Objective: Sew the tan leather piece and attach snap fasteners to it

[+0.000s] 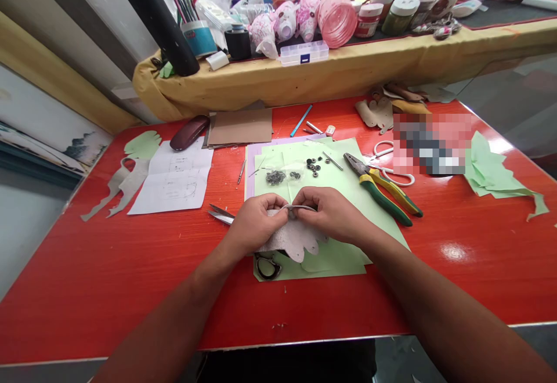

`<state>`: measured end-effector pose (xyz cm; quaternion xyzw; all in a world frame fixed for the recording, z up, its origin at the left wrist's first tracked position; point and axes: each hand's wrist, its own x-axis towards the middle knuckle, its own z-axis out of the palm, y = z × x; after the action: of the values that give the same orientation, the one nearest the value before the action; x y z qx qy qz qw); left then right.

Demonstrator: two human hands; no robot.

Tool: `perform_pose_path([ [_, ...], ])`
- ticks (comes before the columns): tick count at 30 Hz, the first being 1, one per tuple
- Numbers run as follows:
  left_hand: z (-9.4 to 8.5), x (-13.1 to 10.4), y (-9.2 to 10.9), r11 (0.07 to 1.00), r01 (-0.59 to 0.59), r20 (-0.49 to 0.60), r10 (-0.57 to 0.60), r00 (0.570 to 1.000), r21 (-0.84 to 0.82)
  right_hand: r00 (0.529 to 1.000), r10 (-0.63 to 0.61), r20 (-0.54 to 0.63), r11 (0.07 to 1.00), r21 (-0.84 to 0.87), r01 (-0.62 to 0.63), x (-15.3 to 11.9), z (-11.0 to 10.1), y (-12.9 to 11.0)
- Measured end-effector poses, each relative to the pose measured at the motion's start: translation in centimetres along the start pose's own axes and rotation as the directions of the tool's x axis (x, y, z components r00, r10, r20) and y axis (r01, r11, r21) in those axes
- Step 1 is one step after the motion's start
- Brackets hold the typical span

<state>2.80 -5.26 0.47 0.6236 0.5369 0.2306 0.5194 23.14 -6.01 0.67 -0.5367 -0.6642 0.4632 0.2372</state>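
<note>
Both hands grip a pale grey piece of leather or felt (298, 241) with a scalloped edge and small holes. My left hand (257, 220) pinches its upper edge from the left. Close beside it, my right hand (326, 212) pinches the same edge, which looks folded between the fingertips. Whether something small sits in the fold is hidden. Beneath lie green paper sheets (343, 180). Just beyond the hands are dark snap-like round parts (315, 166) and a clear bag of small dark pieces (275, 177). Scissors (267, 267) lie partly under the left hand and the piece.
Pliers with green and yellow handles (383, 191) and white-handled scissors (394, 171) lie to the right. A printed sheet (174, 177) and a dark glasses case (190, 132) are on the left. Brown board (240, 126) lies behind. Jars (400, 14) line the back shelf.
</note>
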Motion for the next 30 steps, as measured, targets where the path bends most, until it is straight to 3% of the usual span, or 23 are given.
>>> perform_pose_path([
  [7, 0.13, -0.32, 0.42, 0.997, -0.037, -0.026, 0.039, 0.999, 0.065, 0.999, 0.028, 0.019, 0.991, 0.128, -0.030, 0.13, 0.17, 0.09],
  [14, -0.52, -0.30, 0.17, 0.997, -0.059, 0.051, 0.061, 0.997, -0.040, 0.996, 0.084, 0.011, 0.972, 0.219, -0.085, 0.00, 0.31, -0.09],
  [30, -0.34, -0.58, 0.30, 0.998, -0.066, 0.028, 0.066, 0.997, 0.003, 0.999, 0.044, 0.024, 0.983, 0.180, -0.048, -0.13, 0.27, -0.23],
])
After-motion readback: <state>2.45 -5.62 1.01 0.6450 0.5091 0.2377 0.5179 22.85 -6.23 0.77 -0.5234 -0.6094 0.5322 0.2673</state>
